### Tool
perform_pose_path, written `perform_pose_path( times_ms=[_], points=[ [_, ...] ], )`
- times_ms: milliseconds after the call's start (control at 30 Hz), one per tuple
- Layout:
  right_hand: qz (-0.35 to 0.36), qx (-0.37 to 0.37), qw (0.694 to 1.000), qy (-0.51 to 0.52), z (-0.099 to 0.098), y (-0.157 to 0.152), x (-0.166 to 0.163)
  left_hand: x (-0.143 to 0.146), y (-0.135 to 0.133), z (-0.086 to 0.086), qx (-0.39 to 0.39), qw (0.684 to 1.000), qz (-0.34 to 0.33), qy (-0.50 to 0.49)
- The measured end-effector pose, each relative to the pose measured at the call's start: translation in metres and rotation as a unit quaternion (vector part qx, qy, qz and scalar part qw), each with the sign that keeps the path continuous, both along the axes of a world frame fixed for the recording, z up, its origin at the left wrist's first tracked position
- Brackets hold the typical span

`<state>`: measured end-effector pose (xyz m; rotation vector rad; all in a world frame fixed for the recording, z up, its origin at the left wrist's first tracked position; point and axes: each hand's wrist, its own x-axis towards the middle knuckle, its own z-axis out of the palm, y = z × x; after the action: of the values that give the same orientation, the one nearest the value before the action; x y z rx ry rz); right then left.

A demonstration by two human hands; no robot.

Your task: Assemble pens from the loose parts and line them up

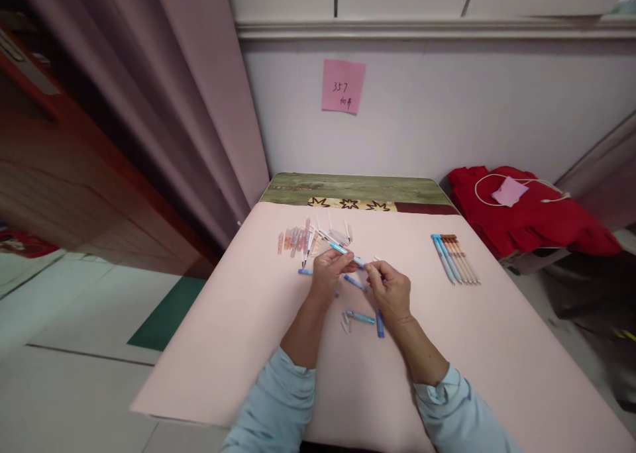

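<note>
A slim blue pen [339, 248] is held at a slant between my two hands over the middle of the table. My left hand [332, 267] is closed around its barrel, with the pale tip end pointing up and left. At the lower right end of the pen, my right hand [391, 287] pinches with thumb and forefinger. Just below the hands lie blue pen parts [355, 282], a light blue barrel [361, 317], a darker blue piece [380, 324] and small clear bits [345, 323]. Behind them are scattered white refills [346, 230] and clear and brownish pen parts [294, 239].
A row of several blue and brown pens [454, 259] lies at the right on the pale pink table cover [248, 347]. Red cloth [527, 214] with a white cable is beyond the right edge. A pink note [343, 86] is stuck on the wall, and a curtain [199, 95] hangs at left.
</note>
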<state>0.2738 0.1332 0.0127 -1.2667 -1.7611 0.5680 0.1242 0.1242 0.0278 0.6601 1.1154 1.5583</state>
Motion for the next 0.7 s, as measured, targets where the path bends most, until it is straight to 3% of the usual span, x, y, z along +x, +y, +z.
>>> perform_pose_path(
  times_ms=[400, 467, 600, 700],
  points=[
    [0.001, 0.1, 0.994, -0.033, 0.004, -0.002, -0.008, 0.0, 0.004, -0.004, 0.011, 0.999, 0.038, 0.031],
    [0.001, 0.085, 0.996, -0.005, 0.005, -0.002, -0.007, -0.006, 0.007, -0.006, 0.024, 0.996, 0.084, 0.032],
    [-0.002, 0.015, 0.99, 0.137, 0.0, 0.003, -0.002, -0.032, 0.014, -0.016, 0.038, 0.961, 0.264, 0.073],
    [-0.029, -0.059, 0.97, 0.235, -0.007, 0.009, 0.0, -0.05, 0.016, -0.024, 0.036, 0.941, 0.314, 0.123]
  ],
)
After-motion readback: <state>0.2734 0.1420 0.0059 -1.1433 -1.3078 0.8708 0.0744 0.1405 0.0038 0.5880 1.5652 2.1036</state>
